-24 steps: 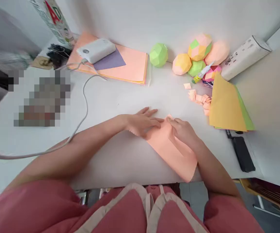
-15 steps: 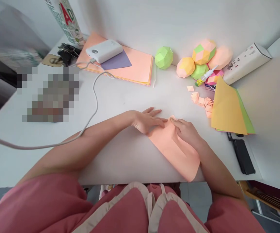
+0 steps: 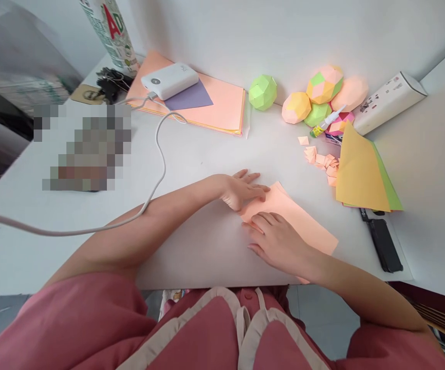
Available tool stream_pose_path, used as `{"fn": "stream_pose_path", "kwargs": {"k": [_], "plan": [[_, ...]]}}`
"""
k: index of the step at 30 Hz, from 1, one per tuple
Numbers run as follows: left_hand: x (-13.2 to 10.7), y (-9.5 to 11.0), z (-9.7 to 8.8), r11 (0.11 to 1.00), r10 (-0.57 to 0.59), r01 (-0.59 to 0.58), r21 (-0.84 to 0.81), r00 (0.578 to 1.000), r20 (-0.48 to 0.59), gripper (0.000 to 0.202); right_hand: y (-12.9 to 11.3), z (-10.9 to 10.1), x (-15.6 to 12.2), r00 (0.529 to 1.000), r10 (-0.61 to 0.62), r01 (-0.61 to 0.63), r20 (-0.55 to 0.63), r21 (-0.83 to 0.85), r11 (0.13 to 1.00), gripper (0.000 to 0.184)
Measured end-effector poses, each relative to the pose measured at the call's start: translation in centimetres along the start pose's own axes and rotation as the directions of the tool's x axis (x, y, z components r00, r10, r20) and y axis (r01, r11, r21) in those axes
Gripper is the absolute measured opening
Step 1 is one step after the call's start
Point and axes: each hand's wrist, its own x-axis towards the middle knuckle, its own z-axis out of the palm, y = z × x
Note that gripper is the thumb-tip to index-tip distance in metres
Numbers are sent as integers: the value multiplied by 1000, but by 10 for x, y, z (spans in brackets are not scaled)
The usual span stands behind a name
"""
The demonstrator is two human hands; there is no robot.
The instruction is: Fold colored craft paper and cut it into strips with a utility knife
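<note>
A sheet of peach paper lies slantwise on the white desk, near its front edge. My left hand rests on the desk at the sheet's upper left end, fingers spread and fingertips touching the paper. Across the near side of the sheet lies my right hand, palm down with its fingers stretched out, hiding part of the paper. Beyond the sheet, small peach paper pieces sit in a loose heap, with one single piece beside them.
Faceted paper balls, one a green ball, stand along the wall near a glue bottle. Folded yellow paper and a black case lie right. A power bank rests on a paper stack; its cable crosses my left forearm.
My right hand has left the sheet's top corner and moved down and left onto its near side. The far long edge now lies flatter. My left hand stays at the upper end.
</note>
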Motion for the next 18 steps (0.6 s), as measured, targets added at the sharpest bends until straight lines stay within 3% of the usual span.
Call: {"fn": "stream_pose_path", "kwargs": {"k": [4,8,18], "plan": [[1,0,0,1000,-1,1,1,1000,9,75,-2,16,13,1000,30,-30,1,-75,997,41],[3,-2,1,1000,1,-1,-14,1000,11,76,3,18,19,1000,20,-22,-23,-122,992,32],[3,-2,1,1000,4,-4,-24,1000,23,76,-5,20,5,999,51,-52,-11,-185,981,22]]}}
